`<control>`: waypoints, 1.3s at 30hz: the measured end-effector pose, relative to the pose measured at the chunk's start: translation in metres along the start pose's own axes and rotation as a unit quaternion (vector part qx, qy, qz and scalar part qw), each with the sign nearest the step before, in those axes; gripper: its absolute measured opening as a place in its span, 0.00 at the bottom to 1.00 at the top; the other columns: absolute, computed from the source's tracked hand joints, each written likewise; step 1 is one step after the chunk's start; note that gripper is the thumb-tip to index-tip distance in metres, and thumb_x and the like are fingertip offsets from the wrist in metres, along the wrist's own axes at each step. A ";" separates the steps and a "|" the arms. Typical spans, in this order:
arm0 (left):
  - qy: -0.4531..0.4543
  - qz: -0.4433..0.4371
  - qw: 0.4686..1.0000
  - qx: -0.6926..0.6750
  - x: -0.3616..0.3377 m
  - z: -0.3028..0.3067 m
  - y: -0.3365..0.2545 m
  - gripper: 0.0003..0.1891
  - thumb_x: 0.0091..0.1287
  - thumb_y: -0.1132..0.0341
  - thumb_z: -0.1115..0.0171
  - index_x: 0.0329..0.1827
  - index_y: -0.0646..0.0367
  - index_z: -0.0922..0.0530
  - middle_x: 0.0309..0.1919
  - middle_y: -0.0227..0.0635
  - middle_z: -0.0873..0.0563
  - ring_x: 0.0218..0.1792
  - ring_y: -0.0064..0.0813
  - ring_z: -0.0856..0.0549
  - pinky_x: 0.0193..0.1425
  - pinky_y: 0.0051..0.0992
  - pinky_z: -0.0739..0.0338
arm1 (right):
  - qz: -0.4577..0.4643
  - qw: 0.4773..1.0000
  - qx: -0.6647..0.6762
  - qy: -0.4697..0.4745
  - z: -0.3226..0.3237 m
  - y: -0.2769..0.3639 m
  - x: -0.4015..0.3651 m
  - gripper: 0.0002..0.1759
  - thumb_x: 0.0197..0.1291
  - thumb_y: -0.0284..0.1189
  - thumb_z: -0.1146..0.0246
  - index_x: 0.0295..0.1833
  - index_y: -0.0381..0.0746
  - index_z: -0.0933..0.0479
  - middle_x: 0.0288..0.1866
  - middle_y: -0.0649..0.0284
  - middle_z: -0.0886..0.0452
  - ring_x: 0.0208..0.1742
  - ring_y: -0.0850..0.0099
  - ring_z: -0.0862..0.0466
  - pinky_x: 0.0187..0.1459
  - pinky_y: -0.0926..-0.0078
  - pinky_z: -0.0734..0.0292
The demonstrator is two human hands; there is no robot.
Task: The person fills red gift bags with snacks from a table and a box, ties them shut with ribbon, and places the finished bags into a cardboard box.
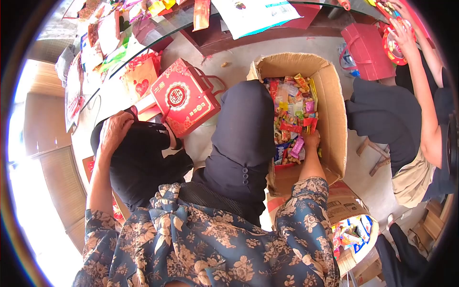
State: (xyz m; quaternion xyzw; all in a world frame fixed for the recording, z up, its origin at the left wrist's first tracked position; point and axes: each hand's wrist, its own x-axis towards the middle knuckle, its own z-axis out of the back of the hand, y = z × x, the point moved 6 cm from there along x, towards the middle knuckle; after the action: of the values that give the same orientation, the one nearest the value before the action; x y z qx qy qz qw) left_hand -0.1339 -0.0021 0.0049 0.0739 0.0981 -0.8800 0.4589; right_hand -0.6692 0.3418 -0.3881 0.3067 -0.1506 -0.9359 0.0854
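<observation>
Right hand point(311, 139) nearer; purple candy point(297, 147) just left, long axis slanting away; fingers at red packet point(310, 125), opening and grip unclear.

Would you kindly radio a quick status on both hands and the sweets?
Right hand among wrapped sweets in open cardboard box, grip unclear. Left hand resting on left leg. Right knee overlaps box's left side in view.

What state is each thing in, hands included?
Large cardboard box: open, partly filled
Wrapped snacks: loose, jumbled inside it
Right hand: among snacks, grip unclear
Left hand: resting on dark fabric
Red gift box: unheld, printed face showing
Second carton: open, packets inside
Round red item: in another person's hand
</observation>
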 end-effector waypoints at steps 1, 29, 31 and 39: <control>-0.001 0.001 1.000 0.001 0.001 0.000 0.000 0.05 0.63 0.69 0.38 0.38 0.60 0.19 0.33 0.42 0.17 0.37 0.45 0.17 0.42 0.37 0.24 | 0.031 0.999 0.004 0.013 0.000 0.000 0.001 0.45 0.37 0.42 0.22 0.64 0.45 0.33 0.54 0.51 0.19 0.56 0.54 0.19 0.58 0.60 0.25; -0.011 -0.008 1.000 -0.011 -0.005 -0.002 0.007 0.06 0.63 0.68 0.38 0.39 0.61 0.20 0.34 0.43 0.18 0.36 0.46 0.17 0.42 0.37 0.25 | 0.215 0.925 -0.248 0.188 -0.046 0.045 -0.127 0.42 0.38 0.35 0.24 0.64 0.49 0.31 0.56 0.45 0.23 0.58 0.47 0.22 0.57 0.54 0.24; -0.016 -0.009 1.000 -0.015 -0.006 0.000 0.006 0.06 0.63 0.68 0.38 0.39 0.62 0.20 0.34 0.43 0.18 0.36 0.46 0.17 0.41 0.37 0.25 | 0.238 0.926 -0.241 0.170 -0.045 0.042 -0.123 0.38 0.39 0.35 0.25 0.61 0.48 0.27 0.53 0.46 0.21 0.57 0.49 0.21 0.55 0.55 0.23; -0.021 -0.035 0.999 -0.016 -0.008 -0.001 0.009 0.06 0.63 0.69 0.39 0.39 0.62 0.21 0.34 0.42 0.18 0.36 0.46 0.17 0.41 0.37 0.25 | 0.296 0.927 -0.149 0.175 -0.022 0.034 -0.108 0.23 0.41 0.30 0.25 0.47 0.41 0.17 0.38 0.53 0.14 0.41 0.58 0.14 0.46 0.64 0.21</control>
State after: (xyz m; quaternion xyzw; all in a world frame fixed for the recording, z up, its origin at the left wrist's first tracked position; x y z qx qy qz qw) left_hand -0.1221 -0.0005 0.0048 0.0447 0.1055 -0.8950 0.4310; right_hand -0.5680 0.3321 -0.3344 0.3908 -0.0756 -0.8111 0.4286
